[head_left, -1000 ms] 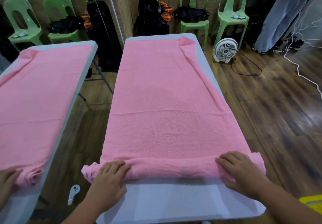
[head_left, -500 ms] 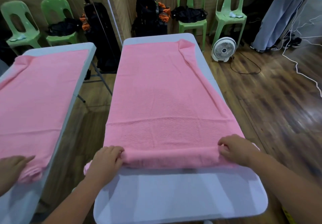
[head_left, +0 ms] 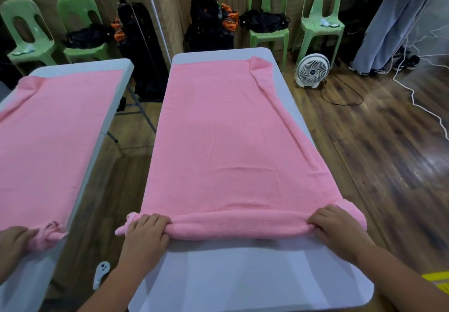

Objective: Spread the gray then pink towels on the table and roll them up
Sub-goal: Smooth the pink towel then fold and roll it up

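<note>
Pink terry covers most of the white table [head_left: 243,275]: the pink towel [head_left: 238,141] lies spread lengthwise, its near end wound into a short roll across the table's width, with bare tabletop between that roll and the person. The left hand [head_left: 145,232] clamps the roll's left end and the right hand [head_left: 336,226] its right end — fingers of both curled over the top of the cloth. A mirror at left repeats the scene — table, towel, one hand.
</note>
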